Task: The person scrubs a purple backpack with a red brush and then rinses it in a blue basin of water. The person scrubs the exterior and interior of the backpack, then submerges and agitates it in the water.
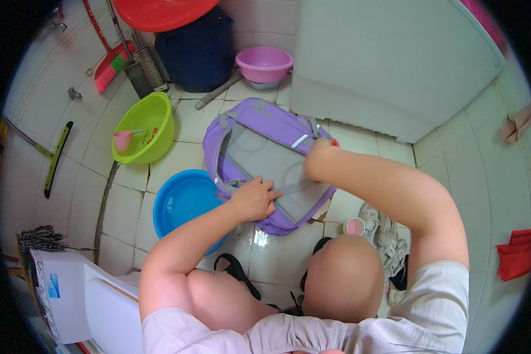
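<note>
A purple and grey backpack (265,150) lies on the tiled floor in front of me, its grey back panel and straps facing up. My left hand (255,199) presses on its lower part with the fingers spread. At the bag's right side is my right hand (322,161), bent so that its fingers are mostly hidden; a bit of something red shows at its edge, and what it grips cannot be made out. A blue plastic basin (183,208), with what looks like water in it, stands left of the bag, partly under its edge.
Around me are a green basin (161,132) with a pink dipper (123,140), a pink basin (265,62), a dark blue barrel (194,53), a white appliance (380,66), a small cup (355,226), pale shoes (387,234) and a broom (110,68).
</note>
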A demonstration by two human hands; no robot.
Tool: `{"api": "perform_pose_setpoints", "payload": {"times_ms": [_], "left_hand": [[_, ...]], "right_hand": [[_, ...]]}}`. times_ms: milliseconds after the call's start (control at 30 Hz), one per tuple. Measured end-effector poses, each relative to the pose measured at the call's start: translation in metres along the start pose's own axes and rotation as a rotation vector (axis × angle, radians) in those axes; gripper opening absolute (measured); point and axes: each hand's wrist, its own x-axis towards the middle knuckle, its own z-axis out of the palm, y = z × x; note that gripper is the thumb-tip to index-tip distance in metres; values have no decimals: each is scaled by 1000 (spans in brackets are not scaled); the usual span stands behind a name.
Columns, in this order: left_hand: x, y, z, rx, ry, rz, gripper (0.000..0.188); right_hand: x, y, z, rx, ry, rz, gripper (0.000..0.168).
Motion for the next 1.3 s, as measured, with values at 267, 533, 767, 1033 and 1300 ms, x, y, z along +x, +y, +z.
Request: {"api": "perform_pose_setpoints", "payload": {"times_ms": [267, 533, 767, 1033, 1300], "left_hand": [[-9, -14, 3, -118, 42, 54, 18], [-4, -10, 5, -121, 114, 33, 11], [-6, -18, 2, -110, 47, -10, 10], [-5, -16, -3, -123, 54, -44, 12], [-7, -26, -18, -85, -64, -78, 17]], "right_hand": [[18, -57, 130, 738, 534, -71, 61], [2, -40, 148, 928, 758, 106, 43], [27, -35, 200, 1100, 565, 167, 44], [19, -63, 140, 974, 668, -131, 43], [-12, -20, 181, 985, 540, 211, 46]]}}
